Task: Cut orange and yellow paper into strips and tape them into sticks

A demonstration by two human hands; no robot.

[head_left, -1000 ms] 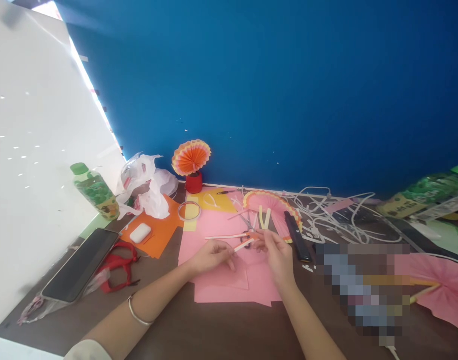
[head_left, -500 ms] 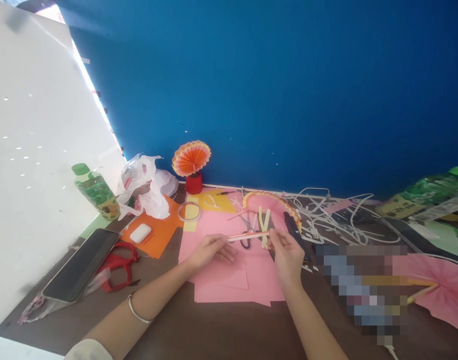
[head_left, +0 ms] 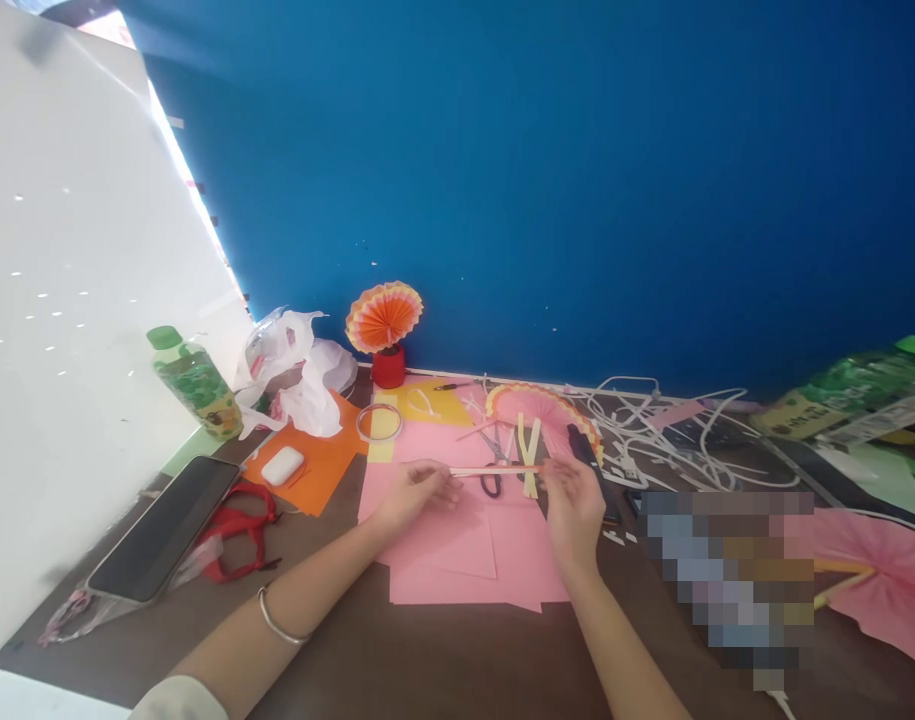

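Between my hands stretches a thin orange-and-white paper strip (head_left: 498, 470), held level above the pink paper sheets (head_left: 457, 550). My left hand (head_left: 418, 495) pinches its left end, and my right hand (head_left: 575, 502) pinches its right end. Just behind the strip lie scissors (head_left: 491, 484), partly covered by it. Pale yellow paper strips (head_left: 530, 450) rest beside the scissors, close to my right hand. A pink pleated paper fan (head_left: 536, 405) with an orange and yellow edge lies farther back.
An orange pleated fan (head_left: 386, 318) stands in a red pot (head_left: 388, 367) by the blue wall. To the left are a phone (head_left: 164, 530), red straps (head_left: 236, 525), a white case (head_left: 283, 466) and a green-capped bottle (head_left: 194, 385). White cables (head_left: 652, 440) tangle at the right.
The strip has gone from slightly tilted to nearly level. My left hand has shifted slightly up and left, its fingers more curled; both hands still hold the ends.
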